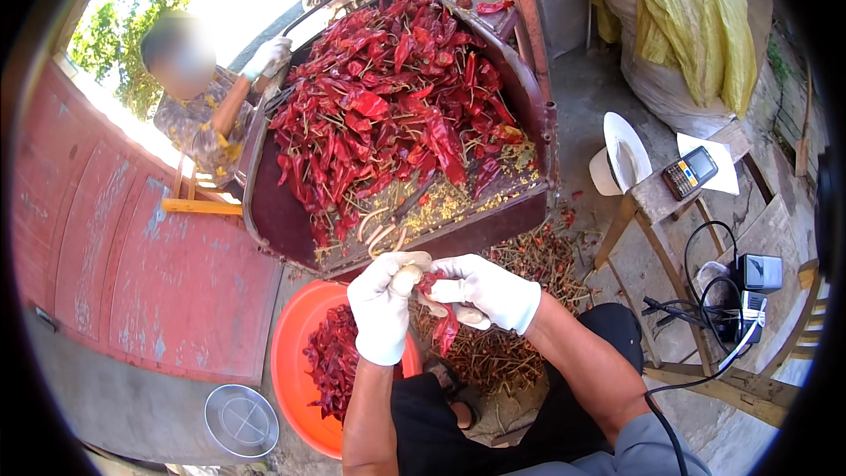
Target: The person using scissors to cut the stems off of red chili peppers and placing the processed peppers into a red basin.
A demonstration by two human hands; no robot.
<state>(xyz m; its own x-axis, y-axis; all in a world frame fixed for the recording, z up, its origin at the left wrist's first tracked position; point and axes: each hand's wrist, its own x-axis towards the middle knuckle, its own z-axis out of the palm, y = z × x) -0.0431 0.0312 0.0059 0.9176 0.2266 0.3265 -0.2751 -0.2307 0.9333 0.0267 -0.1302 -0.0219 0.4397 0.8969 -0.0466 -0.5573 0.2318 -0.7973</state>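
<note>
both gloved hands, left hand (385, 304) and right hand (485, 289), pinch closed on a dried red chili (438, 300); destemming seems underway, orange basin (291, 361) below the grip for dropping it next.

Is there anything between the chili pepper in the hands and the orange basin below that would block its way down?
Nothing visible does. The left hand and right hand both grip the red chili pepper just above and to the right of the orange basin. Only open air lies between pepper and basin, which already holds red chilies.
</note>
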